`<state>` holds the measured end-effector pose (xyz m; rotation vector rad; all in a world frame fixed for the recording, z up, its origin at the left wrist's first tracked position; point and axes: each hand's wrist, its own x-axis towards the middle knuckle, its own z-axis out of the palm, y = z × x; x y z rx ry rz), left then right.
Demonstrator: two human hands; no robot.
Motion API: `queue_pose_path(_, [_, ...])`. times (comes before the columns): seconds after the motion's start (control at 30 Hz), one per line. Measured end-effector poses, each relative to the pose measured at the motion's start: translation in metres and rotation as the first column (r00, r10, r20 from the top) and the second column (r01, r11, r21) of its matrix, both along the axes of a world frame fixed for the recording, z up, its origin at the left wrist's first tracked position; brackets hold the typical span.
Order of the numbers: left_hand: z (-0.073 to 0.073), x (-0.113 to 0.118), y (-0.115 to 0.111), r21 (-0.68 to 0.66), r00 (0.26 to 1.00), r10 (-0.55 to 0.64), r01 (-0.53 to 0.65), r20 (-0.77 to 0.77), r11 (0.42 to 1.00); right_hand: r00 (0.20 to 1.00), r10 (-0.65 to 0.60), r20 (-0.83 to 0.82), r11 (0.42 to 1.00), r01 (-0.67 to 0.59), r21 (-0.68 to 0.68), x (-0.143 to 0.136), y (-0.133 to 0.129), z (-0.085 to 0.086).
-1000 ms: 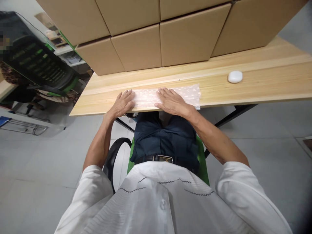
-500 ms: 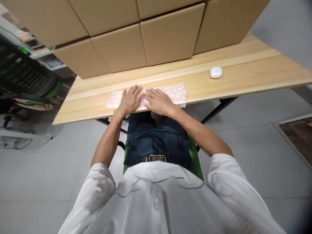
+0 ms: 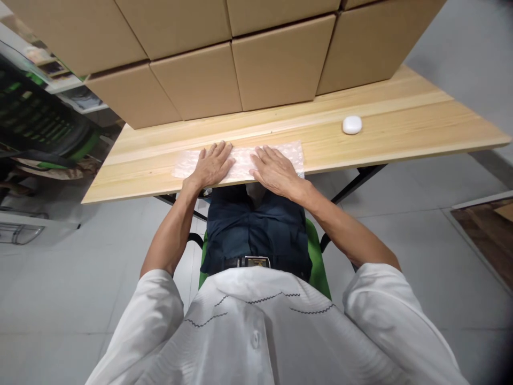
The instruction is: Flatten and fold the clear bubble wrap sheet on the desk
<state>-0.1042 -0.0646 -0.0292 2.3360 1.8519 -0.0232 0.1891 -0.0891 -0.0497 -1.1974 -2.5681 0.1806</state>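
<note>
A thin, pale pink patterned sheet, somewhat see-through (image 3: 243, 163), lies flat along the front edge of the wooden table (image 3: 385, 140). My left hand (image 3: 213, 164) rests palm down on its left part, fingers stretched out. On the right part lies my right hand (image 3: 276, 170), also flat with fingers extended. A stretch of the sheet shows between the two hands, and its right end sticks out past my right hand. The kind of sheet is hard to make out.
Stacked cardboard boxes (image 3: 196, 85) line the back of the table. A small white rounded case (image 3: 352, 125) sits on the tabletop to the right. At the far left is a dark green slatted basket-like object (image 3: 36, 117). I sit on a green chair (image 3: 319, 275).
My right hand has slid to the right along the sheet, widening the gap between my hands. My left hand has stayed nearly in place. The view has shifted slightly.
</note>
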Motion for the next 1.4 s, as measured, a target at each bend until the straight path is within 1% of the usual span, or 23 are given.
queue_pose_path(0.13, [-0.004,-0.002,0.002,0.018,1.000,0.012,-0.012,0.013,1.000,0.998,-0.044,0.034,0.999,0.045,-0.006,0.007,-0.002,-0.003])
queue_pose_path(0.27, [-0.008,-0.002,0.003,0.044,0.999,0.020,-0.021,0.030,0.999,0.997,-0.072,0.028,0.997,0.071,0.024,0.023,0.001,-0.013])
queue_pose_path(0.4, [-0.002,0.004,-0.001,0.011,0.999,0.044,-0.044,0.008,0.999,0.994,-0.111,0.020,0.993,0.110,0.052,0.042,0.001,-0.022])
queue_pose_path(0.5, [0.002,0.005,-0.002,0.004,0.998,0.058,-0.058,-0.005,0.998,0.986,-0.160,0.042,0.986,0.157,0.059,0.051,-0.002,-0.024])
queue_pose_path(0.63, [-0.002,0.000,-0.001,0.028,0.998,0.055,-0.056,0.026,0.998,0.979,-0.197,0.048,0.977,0.192,0.088,0.060,-0.003,-0.021])
queue_pose_path(0.77, [-0.008,-0.003,0.001,0.046,0.998,0.039,-0.041,0.050,0.998,0.974,-0.222,0.054,0.972,0.216,0.095,0.067,0.001,-0.008])
queue_pose_path(0.83, [-0.006,-0.002,0.000,0.034,0.999,0.042,-0.043,0.034,0.999,0.973,-0.231,0.027,0.967,0.227,0.118,0.060,0.002,0.001])
queue_pose_path(0.87, [-0.004,0.000,-0.001,0.023,0.999,0.049,-0.049,0.019,0.999,0.973,-0.228,0.011,0.966,0.225,0.127,0.052,0.001,0.006])
queue_pose_path(0.9, [-0.001,0.002,-0.003,0.011,0.998,0.059,-0.059,0.001,0.998,0.976,-0.217,0.001,0.968,0.216,0.126,0.040,0.000,0.011])
queue_pose_path(0.97, [0.006,0.007,-0.008,-0.007,0.996,0.077,-0.078,-0.043,0.997,0.987,-0.158,0.013,0.985,0.157,0.075,0.011,-0.002,0.018])
queue_pose_path(1.07, [0.016,0.015,-0.015,-0.024,0.989,0.098,-0.101,-0.112,0.995,0.998,-0.062,0.012,0.998,0.062,-0.011,-0.038,-0.002,0.022])
queue_pose_path(1.13, [0.020,0.019,-0.018,-0.037,0.985,0.108,-0.114,-0.135,0.993,0.998,-0.052,0.029,0.997,0.054,-0.057,-0.059,0.001,0.022])
queue_pose_path(1.17, [0.022,0.020,-0.020,-0.041,0.984,0.113,-0.119,-0.138,0.992,0.997,-0.058,0.044,0.995,0.061,-0.083,-0.064,0.003,0.020])
queue_pose_path(1.2, [0.022,0.021,-0.020,-0.041,0.984,0.114,-0.120,-0.138,0.992,0.996,-0.068,0.059,0.992,0.074,-0.106,-0.066,0.005,0.018])
queue_pose_path(1.27, [0.022,0.021,-0.021,-0.031,0.985,0.108,-0.114,-0.134,0.993,0.993,-0.088,0.085,0.984,0.100,-0.145,-0.060,0.009,0.014])
queue_pose_path(1.4, [0.019,0.019,-0.018,-0.024,0.987,0.100,-0.104,-0.127,0.994,0.991,-0.108,0.083,0.977,0.121,-0.174,-0.032,0.015,0.003])
